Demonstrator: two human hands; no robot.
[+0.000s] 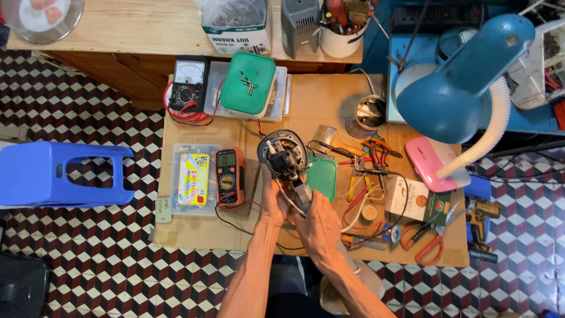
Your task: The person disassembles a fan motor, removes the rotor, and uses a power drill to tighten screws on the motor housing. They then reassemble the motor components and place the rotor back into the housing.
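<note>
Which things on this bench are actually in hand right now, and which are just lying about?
In hand:
left hand and right hand on the round motor assembly
green lid, beside it

Lying about:
orange multimeter
analog meter
green box of screws
red-handled scissors
blue desk lamp
blue stool

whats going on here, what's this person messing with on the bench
A person works over a low wooden bench, both hands on a small round motor assembly with wires trailing from it. The left hand grips it from the left side; the right hand is at its lower end. An orange multimeter lies just left, a green lid just right, and pliers and red-handled scissors lie scattered to the right under a blue desk lamp.
</note>
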